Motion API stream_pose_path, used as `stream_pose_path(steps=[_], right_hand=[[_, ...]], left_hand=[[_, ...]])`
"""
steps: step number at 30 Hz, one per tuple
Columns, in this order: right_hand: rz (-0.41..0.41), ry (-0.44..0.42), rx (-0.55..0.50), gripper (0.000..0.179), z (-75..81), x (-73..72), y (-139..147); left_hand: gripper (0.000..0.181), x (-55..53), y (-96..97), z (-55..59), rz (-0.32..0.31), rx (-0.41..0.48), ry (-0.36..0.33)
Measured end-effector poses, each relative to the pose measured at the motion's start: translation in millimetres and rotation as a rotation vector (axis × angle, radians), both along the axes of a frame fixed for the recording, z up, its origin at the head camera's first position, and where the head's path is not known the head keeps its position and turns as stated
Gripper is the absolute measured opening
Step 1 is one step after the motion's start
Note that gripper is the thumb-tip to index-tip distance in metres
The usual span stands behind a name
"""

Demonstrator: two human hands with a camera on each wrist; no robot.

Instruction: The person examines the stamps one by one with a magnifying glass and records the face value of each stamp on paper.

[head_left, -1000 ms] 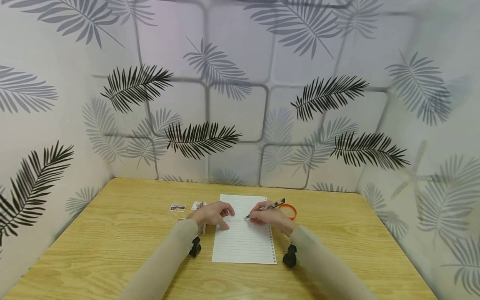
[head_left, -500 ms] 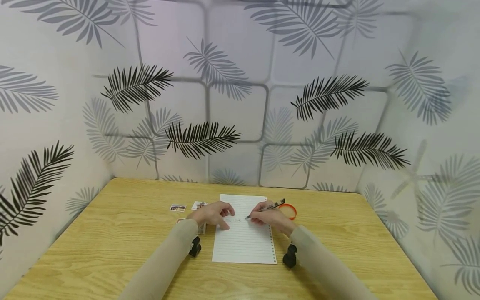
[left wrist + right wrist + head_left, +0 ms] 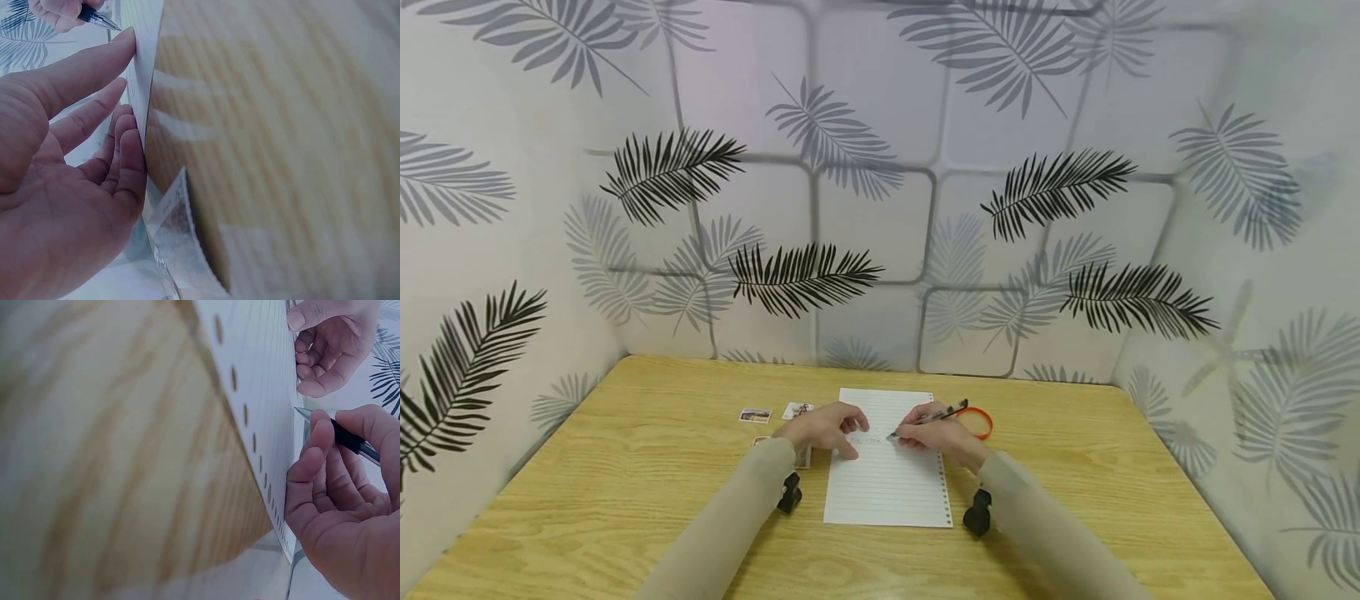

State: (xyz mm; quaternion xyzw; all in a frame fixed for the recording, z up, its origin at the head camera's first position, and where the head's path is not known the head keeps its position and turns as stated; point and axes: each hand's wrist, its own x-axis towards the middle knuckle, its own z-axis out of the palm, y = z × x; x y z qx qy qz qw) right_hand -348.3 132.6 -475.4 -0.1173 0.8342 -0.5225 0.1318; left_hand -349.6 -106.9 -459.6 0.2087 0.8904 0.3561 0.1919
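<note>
A sheet of lined paper (image 3: 887, 496) with punched holes down its right edge lies on the wooden table. My right hand (image 3: 938, 429) pinches a dark pen (image 3: 953, 409) between thumb and fingers, its point at the paper. In the right wrist view the pen (image 3: 347, 437) shows a black grip and a pointed metal tip. Faint writing (image 3: 869, 441) stands left of the tip, too small to read. My left hand (image 3: 826, 428) rests on the sheet's left part, fingers loosely bent and thumb apart, holding nothing.
Small picture cards (image 3: 756, 415) lie left of the paper, one partly under my left wrist. A card (image 3: 187, 234) with a serrated edge tilts up beside that hand. An orange ring (image 3: 992, 425) lies beyond my right hand. Patterned walls (image 3: 880, 208) surround the wooden table (image 3: 625, 467).
The pen tip has shifted very slightly on the paper, with small movements of my right hand. My left hand and the sheet have stayed in place.
</note>
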Motion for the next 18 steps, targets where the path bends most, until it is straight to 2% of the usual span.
stream_pose_path(steps=[11, 18], right_hand=[[0.034, 0.005, 0.005, 0.011, 0.5, 0.4, 2.0], [0.01, 0.019, 0.033, 0.013, -0.1, 0.2, 1.2]], left_hand=[[0.038, 3.0, -0.9, 1.5, 0.004, 0.004, 0.0], [0.037, 3.5, -0.3, 2.5, 0.019, 0.001, -0.007]])
